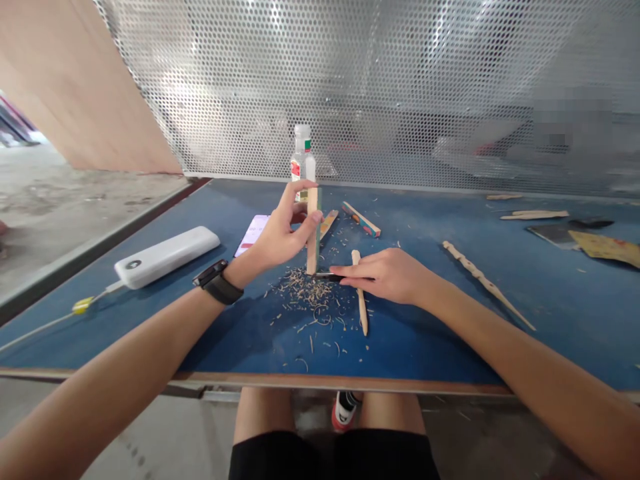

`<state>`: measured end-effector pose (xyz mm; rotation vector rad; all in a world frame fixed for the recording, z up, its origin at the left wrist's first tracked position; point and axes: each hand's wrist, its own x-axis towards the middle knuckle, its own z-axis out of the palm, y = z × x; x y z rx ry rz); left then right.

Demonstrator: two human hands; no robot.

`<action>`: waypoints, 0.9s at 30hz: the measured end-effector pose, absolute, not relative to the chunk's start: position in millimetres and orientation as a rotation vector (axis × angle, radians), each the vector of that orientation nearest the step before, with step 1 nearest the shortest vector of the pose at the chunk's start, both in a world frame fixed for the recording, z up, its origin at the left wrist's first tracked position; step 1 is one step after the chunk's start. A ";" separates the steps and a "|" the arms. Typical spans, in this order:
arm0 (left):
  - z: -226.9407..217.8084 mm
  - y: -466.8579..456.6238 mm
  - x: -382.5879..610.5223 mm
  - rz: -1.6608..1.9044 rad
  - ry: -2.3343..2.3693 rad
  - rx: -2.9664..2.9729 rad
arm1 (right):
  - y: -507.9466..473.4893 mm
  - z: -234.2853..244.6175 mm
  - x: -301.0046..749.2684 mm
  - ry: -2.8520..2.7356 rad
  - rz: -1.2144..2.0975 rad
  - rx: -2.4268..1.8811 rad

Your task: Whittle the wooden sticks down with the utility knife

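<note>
My left hand (287, 230) grips an upright wooden stick (313, 233), pale on one face and greenish on its right side. Its lower end is just above a heap of wood shavings (310, 290). In my right hand (387, 277) is a slim dark knife (327, 276), pointing left, its tip at the stick's lower end; whether it touches the wood I cannot tell. Partly below the right hand lies a pale carved wooden stick (363, 310). Behind the left hand is a flat yellowish wooden piece (329, 225), partly hidden, with a painted stick (361, 219) to its right.
On the blue table (410, 347) a white power bank (167, 257) with a cable and a phone (253, 233) lie left. A bottle (303, 157) stands behind, before a perforated metal panel (350, 87). A notched carved stick (485, 283) and yellow sandpaper-like sheet (607, 247) lie right.
</note>
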<state>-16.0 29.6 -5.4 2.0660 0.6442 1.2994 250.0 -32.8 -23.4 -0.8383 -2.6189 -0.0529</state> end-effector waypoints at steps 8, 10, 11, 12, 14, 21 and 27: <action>1.6 23.3 -13.1 1.364 0.735 2.142 | -30.3 -19.0 252.8 -2.440 -0.069 -0.858; 2.6 22.1 -12.7 1.362 0.757 2.140 | -30.3 -17.8 253.2 -2.457 -0.096 -0.866; 2.6 21.8 -12.7 1.365 0.766 2.134 | -30.4 -17.0 253.2 -2.465 -0.095 -0.862; 2.5 21.4 -12.6 1.368 0.773 2.128 | -30.6 -16.1 253.3 -2.471 -0.084 -0.856; 2.5 20.2 -12.2 1.366 0.781 2.131 | -31.3 -14.3 253.3 -2.479 -0.042 -0.848; 4.6 16.4 -11.4 1.343 0.818 2.185 | -34.2 -18.7 254.0 -2.661 -0.028 -0.870; 2.7 21.3 -14.2 1.387 0.829 2.188 | -31.1 -16.9 258.5 -2.571 -0.015 -0.833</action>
